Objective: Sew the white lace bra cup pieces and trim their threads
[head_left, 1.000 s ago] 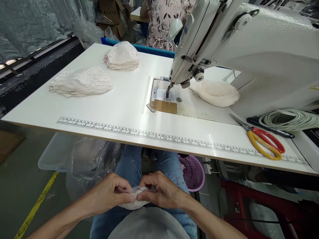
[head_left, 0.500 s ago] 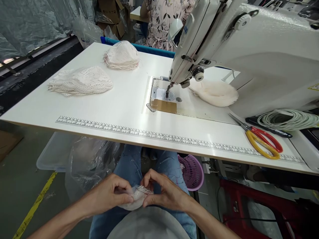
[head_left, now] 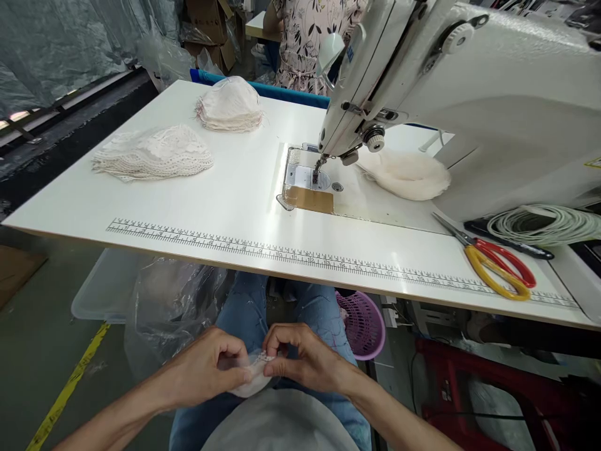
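Above my lap, a small piece of white lace-edged fabric (head_left: pixel 253 381) is pinched between my two hands. My left hand (head_left: pixel 211 366) grips its left side with thumb and curled fingers. At its upper right edge my right hand (head_left: pixel 300 360) pinches the lace trim between thumb and fingertips. Part of the fabric is hidden behind the fingers. On the table, a stack of lace pieces (head_left: pixel 154 153) lies at the left, and a stack of cream fabric cups (head_left: pixel 230 106) sits behind it.
A sewing machine (head_left: pixel 370 94) stands on the white table (head_left: pixel 225 207), with cream fabric pieces (head_left: pixel 408 175) under its arm. Scissors (head_left: pixel 498 266) and coiled cord (head_left: pixel 539 225) lie at the right. Below are a purple basket (head_left: pixel 364 326) and a red stool (head_left: pixel 451 369). Another person (head_left: pixel 305 44) is behind the table.
My right hand has shifted slightly left along the lace edge, closer to my left hand. Less of the trim shows between them; the left hand has barely moved.
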Motion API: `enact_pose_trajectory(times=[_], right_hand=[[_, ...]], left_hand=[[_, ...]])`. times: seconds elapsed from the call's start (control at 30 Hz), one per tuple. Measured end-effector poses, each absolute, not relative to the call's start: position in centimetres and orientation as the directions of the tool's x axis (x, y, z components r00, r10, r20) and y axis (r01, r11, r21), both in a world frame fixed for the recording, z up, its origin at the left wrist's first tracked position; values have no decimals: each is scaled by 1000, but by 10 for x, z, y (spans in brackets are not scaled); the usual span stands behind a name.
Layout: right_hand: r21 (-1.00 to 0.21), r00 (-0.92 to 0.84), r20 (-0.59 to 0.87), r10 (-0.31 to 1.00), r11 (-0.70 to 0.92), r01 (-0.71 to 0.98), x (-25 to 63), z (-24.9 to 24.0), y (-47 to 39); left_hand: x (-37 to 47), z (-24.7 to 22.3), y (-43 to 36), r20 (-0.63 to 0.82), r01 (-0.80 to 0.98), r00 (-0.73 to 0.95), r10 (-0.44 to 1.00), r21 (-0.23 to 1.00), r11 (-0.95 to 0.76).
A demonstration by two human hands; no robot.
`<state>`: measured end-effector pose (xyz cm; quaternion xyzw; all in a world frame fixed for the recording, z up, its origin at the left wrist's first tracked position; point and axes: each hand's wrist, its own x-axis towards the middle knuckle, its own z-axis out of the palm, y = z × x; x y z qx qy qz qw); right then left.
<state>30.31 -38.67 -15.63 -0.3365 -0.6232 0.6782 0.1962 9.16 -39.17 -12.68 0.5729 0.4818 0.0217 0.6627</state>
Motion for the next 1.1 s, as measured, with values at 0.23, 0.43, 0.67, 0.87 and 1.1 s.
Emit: enact_pose_trajectory(times=[0.23, 0.43, 0.67, 0.87, 1.1], right_hand=[[-956, -663, -288, 692, -243, 162, 304, -156, -384], [-954, -657, -273, 703, -286, 90, 301, -160, -386], [-942, -639, -275, 718, -335, 28, 299, -163, -387], [-960, -618, -245, 747, -275, 48, 295, -159, -388], [-975, -603, -217, 768, -198, 98, 297, -146, -387]], left_hand=[[95, -124, -386, -624, 488, 539, 566, 779, 394], [95, -129, -386, -637, 461, 535, 555, 771, 440], [95, -131, -385, -634, 446, 529, 564, 773, 451], [95, -136, -388, -619, 381, 541, 569, 784, 490], [102, -137, -389, -622, 407, 487, 613, 783, 471]])
